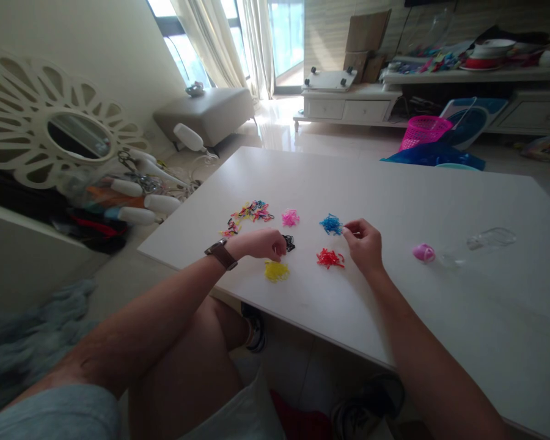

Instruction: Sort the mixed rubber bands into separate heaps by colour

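Table (440, 201): white, small coloured pieces (327, 260) in separate piles.
Left hand (268, 243): fingers close by yellow pile (276, 272), beside black pile (290, 244); grip narrow, can't tell if holding anything.
Right hand (366, 245): at blue pile (330, 223)'s right edge; grip narrow, can't tell if it holds a piece.
Red pile (330, 258): just beside the right hand, near the blue.
Mixed pile (260, 211): beyond the left hand, left of pink pile (290, 217).

1 wristwatch with a broad dark-brown band (222, 253) circles the wrist of the bare left hand (271, 244); the right hand (364, 245) is bare too. 1 short sleeve of plain grey-blue cloth (68, 415), pale cloth shorts (238, 418) and 1 dark shoe with light stripes (256, 335) show.
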Demonstrator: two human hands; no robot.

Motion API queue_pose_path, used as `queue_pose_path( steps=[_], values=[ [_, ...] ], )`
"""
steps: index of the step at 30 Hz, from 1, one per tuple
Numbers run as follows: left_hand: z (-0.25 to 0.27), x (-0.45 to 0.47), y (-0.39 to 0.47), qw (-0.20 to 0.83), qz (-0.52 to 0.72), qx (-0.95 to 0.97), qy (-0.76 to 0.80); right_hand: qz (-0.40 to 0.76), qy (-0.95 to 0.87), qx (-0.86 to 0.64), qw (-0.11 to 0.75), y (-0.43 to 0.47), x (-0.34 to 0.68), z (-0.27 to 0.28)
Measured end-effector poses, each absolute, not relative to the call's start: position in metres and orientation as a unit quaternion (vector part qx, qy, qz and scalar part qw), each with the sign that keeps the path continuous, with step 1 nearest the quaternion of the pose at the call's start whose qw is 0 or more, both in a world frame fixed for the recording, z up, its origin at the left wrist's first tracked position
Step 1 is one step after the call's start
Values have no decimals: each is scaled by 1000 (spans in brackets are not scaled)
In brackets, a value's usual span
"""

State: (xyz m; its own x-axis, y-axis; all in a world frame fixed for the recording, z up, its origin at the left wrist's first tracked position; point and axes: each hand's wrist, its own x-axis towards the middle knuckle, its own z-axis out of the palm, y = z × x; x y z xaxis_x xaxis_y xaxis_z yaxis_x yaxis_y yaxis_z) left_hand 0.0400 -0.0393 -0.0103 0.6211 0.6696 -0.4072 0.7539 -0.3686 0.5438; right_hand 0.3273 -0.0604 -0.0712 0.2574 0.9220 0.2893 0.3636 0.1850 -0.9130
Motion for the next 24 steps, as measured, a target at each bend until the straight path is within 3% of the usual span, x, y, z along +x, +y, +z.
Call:
queue_pose_path(
  steps=[6, 15, 24],
  values=[
    [-14, 41, -44, 405, -42, 808, 425, 254, -533, -595, 545, -52, 336, -82],
    [-4, 28, -36, 414, 13, 798, 438, 211, -585, -619, 480, -39, 339, -95],
    [12, -56, -7, 326, 225, 613, 683, 211, -596, -622, 462, -35, 341, -100]
  ],
)
